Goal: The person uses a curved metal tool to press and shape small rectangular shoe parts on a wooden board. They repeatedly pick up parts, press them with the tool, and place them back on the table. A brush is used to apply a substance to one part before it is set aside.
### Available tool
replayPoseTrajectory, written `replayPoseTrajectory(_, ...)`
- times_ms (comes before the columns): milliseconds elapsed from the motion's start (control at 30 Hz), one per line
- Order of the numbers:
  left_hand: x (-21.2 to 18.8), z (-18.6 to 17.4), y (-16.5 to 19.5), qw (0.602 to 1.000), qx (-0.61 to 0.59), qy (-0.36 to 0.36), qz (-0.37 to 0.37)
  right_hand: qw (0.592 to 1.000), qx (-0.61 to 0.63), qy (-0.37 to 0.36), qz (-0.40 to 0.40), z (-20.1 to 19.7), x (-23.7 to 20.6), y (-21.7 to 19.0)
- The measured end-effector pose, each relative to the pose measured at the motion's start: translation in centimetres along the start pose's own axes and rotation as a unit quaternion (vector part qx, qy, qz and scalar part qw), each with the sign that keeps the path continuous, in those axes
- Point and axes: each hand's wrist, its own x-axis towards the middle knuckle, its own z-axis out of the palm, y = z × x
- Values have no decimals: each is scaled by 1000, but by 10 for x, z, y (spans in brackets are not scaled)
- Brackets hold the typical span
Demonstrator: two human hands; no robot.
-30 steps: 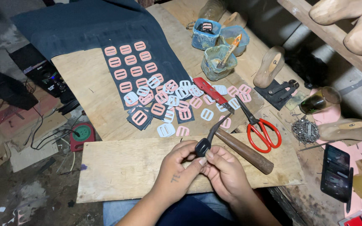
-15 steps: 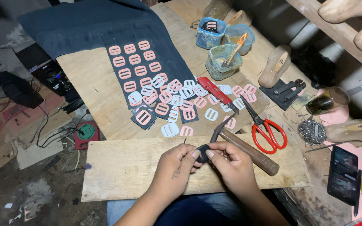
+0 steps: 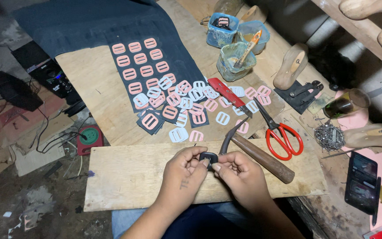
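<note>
Both hands meet over a wooden board (image 3: pixel 129 177) on my lap. My left hand (image 3: pixel 183 173) and my right hand (image 3: pixel 239 173) pinch a small dark square buckle piece (image 3: pixel 208 158) between thumbs and fingertips. Just beyond the hands lies a hammer (image 3: pixel 255 152) with a brown wooden handle. Farther out, several pink and white buckle shapes (image 3: pixel 180 99) are scattered on plywood, and more pink ones sit in rows on a dark fabric sheet (image 3: pixel 140 59).
Red-handled scissors (image 3: pixel 279 132) lie right of the hammer, a red utility knife (image 3: pixel 227 95) behind it. Glue-stained tubs (image 3: pixel 234 62) with a brush stand at the back. A wooden shoe last (image 3: pixel 290 66), a pile of nails (image 3: pixel 329 135) and a phone (image 3: pixel 362 181) are on the right.
The hands have drawn together lower on the board, and the dark piece now sits flat between both sets of fingertips. The view has shifted slightly.
</note>
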Motion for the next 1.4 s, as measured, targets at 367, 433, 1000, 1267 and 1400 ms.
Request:
replayPoseTrajectory(367,-5,-4,-1,998,46,-29,25,956,257,-121,81,-12,2,12)
replayPoseTrajectory(433,-5,-5,-1,998,27,-44,25,957,253,-114,84,-16,3,19)
replayPoseTrajectory(1000,15,-23,-7,806,483,-13,343,780,-559,175,-220,-47,15,-28)
replayPoseTrajectory(1267,5,-20,-10,798,496,0,344,818,-534,156,-143,-55,6,-29)
replayPoseTrajectory(1400,6,-18,-10,792,506,0,341,883,-434,99,153,-46,-9,-46)
